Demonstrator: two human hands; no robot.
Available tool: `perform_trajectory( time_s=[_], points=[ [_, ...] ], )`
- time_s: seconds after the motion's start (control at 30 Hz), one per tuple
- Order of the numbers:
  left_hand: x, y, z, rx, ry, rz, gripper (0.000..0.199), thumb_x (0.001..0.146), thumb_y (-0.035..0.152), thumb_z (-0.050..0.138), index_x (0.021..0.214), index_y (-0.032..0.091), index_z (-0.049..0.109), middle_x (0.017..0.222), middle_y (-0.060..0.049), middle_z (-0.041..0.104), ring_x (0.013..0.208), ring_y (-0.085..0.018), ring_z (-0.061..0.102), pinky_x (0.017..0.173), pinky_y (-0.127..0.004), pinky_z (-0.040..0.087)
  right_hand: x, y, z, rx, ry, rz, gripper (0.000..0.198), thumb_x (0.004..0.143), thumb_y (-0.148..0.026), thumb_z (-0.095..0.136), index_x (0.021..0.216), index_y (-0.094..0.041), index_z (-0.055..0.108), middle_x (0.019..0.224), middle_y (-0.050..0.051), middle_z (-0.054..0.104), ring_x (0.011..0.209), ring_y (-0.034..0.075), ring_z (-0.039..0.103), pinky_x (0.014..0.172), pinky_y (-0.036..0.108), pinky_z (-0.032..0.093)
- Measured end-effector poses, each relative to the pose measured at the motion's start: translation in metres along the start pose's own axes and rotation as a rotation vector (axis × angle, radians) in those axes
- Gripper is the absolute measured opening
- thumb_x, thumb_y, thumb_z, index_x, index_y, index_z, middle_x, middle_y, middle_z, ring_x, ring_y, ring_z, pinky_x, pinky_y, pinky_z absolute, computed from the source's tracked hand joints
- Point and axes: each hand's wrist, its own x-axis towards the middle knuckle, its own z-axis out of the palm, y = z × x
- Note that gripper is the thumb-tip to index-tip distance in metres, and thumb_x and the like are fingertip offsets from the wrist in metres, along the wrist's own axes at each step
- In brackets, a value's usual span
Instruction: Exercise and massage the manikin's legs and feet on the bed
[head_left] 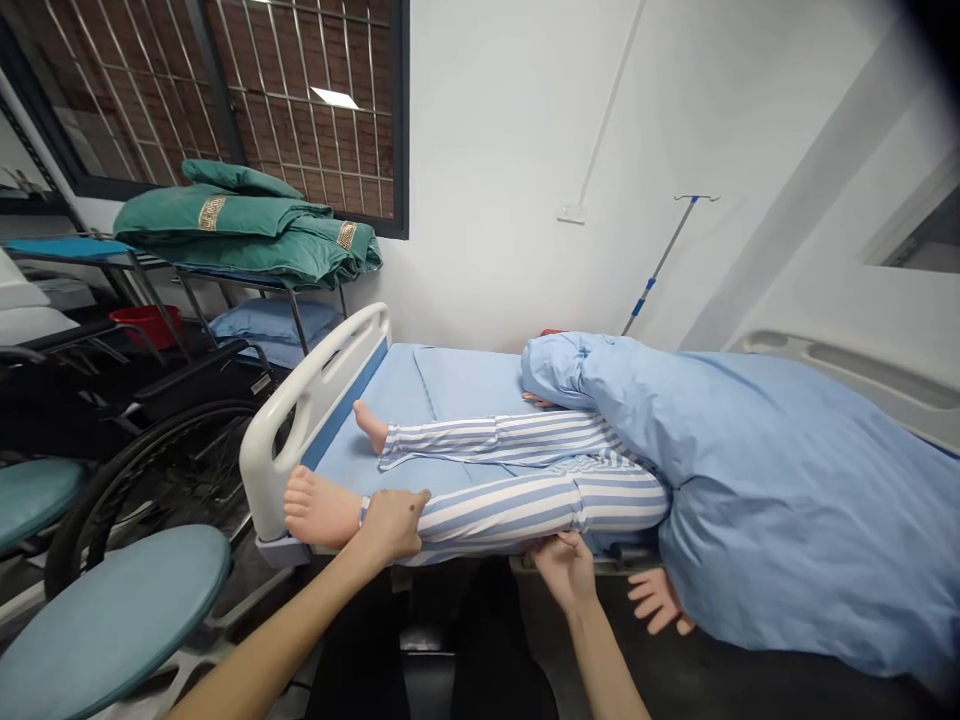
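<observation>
A nursing manikin in blue-and-white striped trousers lies on the bed, its legs stretched out and bare feet towards the footboard. My left hand is wrapped over the near leg just above the ankle, beside the near foot. Under the knee of that same leg, my right hand is cupped palm up with curled fingers; some of its fingertips are hidden beneath the trouser cloth. The far leg rests on the blue sheet. A blue quilt covers the upper body, and a manikin hand hangs out over the near side.
A white footboard rises at the bed's left end. Left of it stand a wheelchair and a round stool. Green folded bedding lies on a rack by the barred window. An IV pole stands behind the bed.
</observation>
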Motion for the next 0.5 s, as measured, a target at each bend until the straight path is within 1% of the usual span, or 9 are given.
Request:
perform_trajectory(
  time_s=[0.2,0.3,0.37,0.5],
  points=[
    [0.011,0.011,0.03,-0.076,-0.025,-0.061,0.062,0.055,0.018,0.044,0.117,0.025,0.041,0.097,-0.007,0.06,0.086,-0.027,0.055,0.069,-0.036,0.04,-0.005,-0.032,0.008,-0.075,0.001,-0.027,0.015,0.058,-0.012,0.051,0.067,-0.023,0.055,0.075,-0.003,0.059,0.081,0.016,0.052,0.078,0.039,0.042],
    [0.022,0.02,0.039,-0.114,-0.038,-0.084,0.064,0.057,0.02,0.045,0.12,0.025,0.038,0.105,-0.006,0.058,0.092,-0.025,0.053,0.074,-0.034,0.039,-0.005,-0.048,0.011,-0.099,-0.009,-0.061,0.011,0.056,-0.01,0.052,0.057,-0.02,0.051,0.074,-0.003,0.059,0.079,0.015,0.052,0.08,0.039,0.04],
    [0.03,0.027,0.044,-0.145,-0.044,-0.086,0.065,0.058,0.022,0.046,0.122,0.025,0.036,0.11,-0.006,0.055,0.095,-0.024,0.052,0.076,-0.033,0.038,-0.005,-0.059,0.013,-0.117,-0.015,-0.095,0.013,0.056,-0.009,0.052,0.049,-0.018,0.046,0.072,-0.004,0.058,0.078,0.014,0.051,0.081,0.039,0.039],
    [0.048,0.043,0.054,-0.224,-0.035,-0.074,0.065,0.058,0.026,0.048,0.121,0.024,0.036,0.111,-0.005,0.054,0.098,-0.023,0.05,0.078,-0.031,0.037,-0.004,-0.08,0.019,-0.17,-0.027,-0.138,0.015,0.054,-0.008,0.052,0.048,-0.018,0.043,0.076,-0.003,0.058,0.082,0.015,0.05,0.082,0.039,0.037]
  ],
)
